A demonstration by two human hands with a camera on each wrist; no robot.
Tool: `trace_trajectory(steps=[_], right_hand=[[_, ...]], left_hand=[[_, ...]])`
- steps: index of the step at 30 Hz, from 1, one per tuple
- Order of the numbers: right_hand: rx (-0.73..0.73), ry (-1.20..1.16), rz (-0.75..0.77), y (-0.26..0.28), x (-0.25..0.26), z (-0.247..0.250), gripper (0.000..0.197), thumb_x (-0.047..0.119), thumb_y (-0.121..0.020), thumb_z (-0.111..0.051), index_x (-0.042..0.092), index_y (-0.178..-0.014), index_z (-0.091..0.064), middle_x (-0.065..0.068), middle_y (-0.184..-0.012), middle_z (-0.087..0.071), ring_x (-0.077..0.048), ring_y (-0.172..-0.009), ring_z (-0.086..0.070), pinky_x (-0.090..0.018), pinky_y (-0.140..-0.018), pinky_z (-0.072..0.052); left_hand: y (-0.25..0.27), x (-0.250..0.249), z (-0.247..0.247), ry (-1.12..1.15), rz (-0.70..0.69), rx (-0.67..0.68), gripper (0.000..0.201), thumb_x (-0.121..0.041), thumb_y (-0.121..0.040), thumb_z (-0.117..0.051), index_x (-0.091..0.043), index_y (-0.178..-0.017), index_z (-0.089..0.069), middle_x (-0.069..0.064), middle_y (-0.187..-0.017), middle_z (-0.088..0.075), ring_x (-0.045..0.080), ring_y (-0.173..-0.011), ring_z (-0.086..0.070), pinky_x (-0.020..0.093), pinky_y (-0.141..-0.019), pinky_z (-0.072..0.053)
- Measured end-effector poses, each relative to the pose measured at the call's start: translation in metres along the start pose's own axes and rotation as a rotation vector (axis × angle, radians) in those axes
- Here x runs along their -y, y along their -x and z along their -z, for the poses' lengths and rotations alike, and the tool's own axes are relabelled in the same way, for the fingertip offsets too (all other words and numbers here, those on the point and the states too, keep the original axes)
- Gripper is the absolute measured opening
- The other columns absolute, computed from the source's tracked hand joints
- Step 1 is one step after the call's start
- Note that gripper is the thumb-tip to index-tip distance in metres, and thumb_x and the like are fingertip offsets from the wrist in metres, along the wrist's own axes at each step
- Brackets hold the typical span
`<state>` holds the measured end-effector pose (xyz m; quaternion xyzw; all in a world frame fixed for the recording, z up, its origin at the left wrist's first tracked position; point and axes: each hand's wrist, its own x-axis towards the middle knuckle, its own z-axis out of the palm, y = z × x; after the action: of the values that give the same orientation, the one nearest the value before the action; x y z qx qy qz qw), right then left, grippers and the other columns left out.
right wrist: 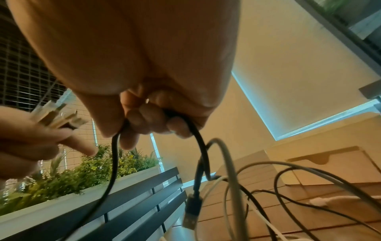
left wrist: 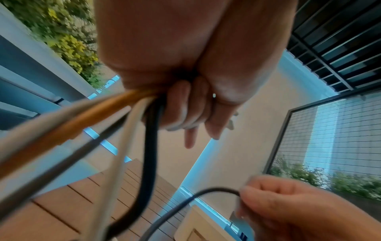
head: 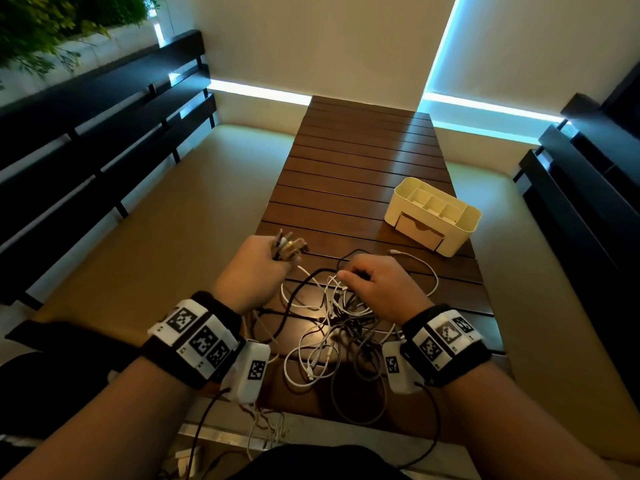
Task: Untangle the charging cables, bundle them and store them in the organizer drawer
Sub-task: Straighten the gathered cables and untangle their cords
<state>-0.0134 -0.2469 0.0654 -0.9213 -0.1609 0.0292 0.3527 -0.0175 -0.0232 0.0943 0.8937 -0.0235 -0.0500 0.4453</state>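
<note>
A tangle of white, grey and black charging cables (head: 332, 327) lies on the near end of the slatted wooden table (head: 363, 161). My left hand (head: 263, 265) grips a bunch of cable plug ends (head: 289, 249), lifted to the left of the pile; the cables (left wrist: 123, 124) run out of its fist. My right hand (head: 377, 282) pinches a black cable (right wrist: 198, 138) over the pile, its fingers (right wrist: 144, 117) curled round it. A black USB plug (right wrist: 191, 210) dangles below. The cream organizer (head: 433, 216) stands at the table's right edge, with its small front drawer (head: 419, 233) closed.
Dark slatted benches flank the table: one bench (head: 86, 150) on the left, another bench (head: 588, 188) on the right. A loose white cable end (head: 394, 252) lies between my right hand and the organizer. Green plants (head: 52, 22) grow beyond the left bench.
</note>
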Motion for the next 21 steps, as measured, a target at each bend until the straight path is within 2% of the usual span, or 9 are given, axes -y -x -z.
trace_trajectory(steps=[2, 4, 7, 10, 12, 14, 15, 17, 21], right_hand=[[0.023, 0.006, 0.043, -0.002, 0.007, -0.001, 0.021, 0.031, -0.098, -0.059, 0.015, -0.084, -0.065, -0.001, -0.076, -0.062, -0.014, -0.066, -0.057, -0.028, -0.062, -0.048], [0.007, -0.015, 0.095, -0.004, 0.014, -0.002, 0.018, 0.025, -0.097, -0.06, 0.018, -0.081, -0.063, 0.001, -0.073, -0.059, -0.01, -0.064, -0.054, -0.018, -0.057, -0.041], [-0.028, -0.046, 0.127, -0.005, 0.017, 0.0, 0.021, 0.022, -0.097, -0.06, 0.034, -0.08, -0.056, 0.009, -0.073, -0.057, -0.003, -0.064, -0.053, -0.013, -0.057, -0.041], [-0.008, -0.112, 0.109, -0.003, 0.011, -0.002, 0.01, 0.03, -0.098, -0.058, 0.03, -0.088, -0.061, 0.006, -0.076, -0.061, -0.007, -0.063, -0.056, -0.017, -0.056, -0.044], [0.02, -0.146, 0.051, -0.002, 0.003, -0.006, 0.015, 0.034, -0.099, -0.055, 0.025, -0.09, -0.061, 0.003, -0.077, -0.061, -0.007, -0.063, -0.055, -0.021, -0.058, -0.045], [0.063, -0.122, -0.039, -0.001, -0.009, -0.011, 0.022, 0.035, -0.101, -0.051, 0.018, -0.092, -0.061, -0.003, -0.084, -0.062, -0.015, -0.071, -0.058, -0.031, -0.066, -0.049], [0.076, -0.098, -0.08, 0.001, -0.015, -0.014, 0.026, 0.035, -0.102, -0.05, 0.014, -0.092, -0.061, -0.007, -0.086, -0.062, -0.019, -0.075, -0.059, -0.036, -0.069, -0.048], [0.056, -0.091, -0.121, 0.003, -0.022, -0.016, 0.027, 0.031, -0.103, -0.049, 0.011, -0.09, -0.06, -0.01, -0.088, -0.062, -0.023, -0.077, -0.058, -0.038, -0.071, -0.046], [-0.142, -0.148, -0.071, 0.001, -0.02, -0.014, 0.016, 0.027, -0.103, -0.05, 0.02, -0.096, -0.062, -0.001, -0.092, -0.063, -0.015, -0.085, -0.061, -0.033, -0.074, -0.05]], left_hand=[[0.005, -0.009, -0.01, -0.003, -0.107, 0.086, 0.014, -0.022, -0.095, -0.064, -0.01, -0.091, -0.069, 0.007, -0.08, -0.066, 0.019, -0.063, -0.053, 0.032, -0.062, -0.044], [0.007, -0.014, -0.017, 0.002, -0.162, 0.156, 0.012, -0.024, -0.095, -0.064, -0.013, -0.091, -0.068, 0.008, -0.084, -0.067, 0.021, -0.069, -0.057, 0.033, -0.065, -0.047], [0.004, -0.014, -0.018, 0.013, -0.185, 0.199, 0.018, -0.027, -0.096, -0.063, -0.015, -0.082, -0.064, 0.006, -0.077, -0.064, 0.022, -0.065, -0.053, 0.033, -0.061, -0.044], [0.002, -0.013, -0.013, 0.017, -0.205, 0.204, 0.023, -0.027, -0.095, -0.065, -0.014, -0.076, -0.063, 0.006, -0.071, -0.06, 0.014, -0.06, -0.048, 0.03, -0.06, -0.042], [0.002, -0.013, -0.008, 0.138, -0.17, 0.143, 0.02, -0.025, -0.095, -0.064, -0.016, -0.077, -0.065, -0.004, -0.061, -0.059, 0.012, -0.053, -0.047, 0.028, -0.057, -0.043], [-0.001, -0.01, -0.001, 0.31, -0.076, 0.062, 0.017, -0.024, -0.096, -0.063, -0.015, -0.082, -0.066, -0.015, -0.048, -0.051, 0.002, -0.044, -0.04, 0.025, -0.053, -0.038], [-0.002, -0.008, 0.003, 0.361, -0.042, 0.032, 0.017, -0.024, -0.097, -0.062, -0.01, -0.086, -0.066, -0.017, -0.045, -0.048, 0.001, -0.042, -0.039, 0.025, -0.051, -0.035], [-0.004, -0.004, 0.009, 0.368, -0.02, 0.019, 0.019, -0.023, -0.097, -0.062, -0.006, -0.09, -0.066, -0.016, -0.042, -0.045, 0.0, -0.039, -0.036, 0.023, -0.049, -0.032], [-0.002, 0.005, 0.011, 0.309, 0.037, 0.061, 0.015, -0.022, -0.097, -0.062, -0.024, -0.083, -0.065, -0.016, -0.04, -0.045, 0.001, -0.037, -0.036, 0.025, -0.048, -0.031]])
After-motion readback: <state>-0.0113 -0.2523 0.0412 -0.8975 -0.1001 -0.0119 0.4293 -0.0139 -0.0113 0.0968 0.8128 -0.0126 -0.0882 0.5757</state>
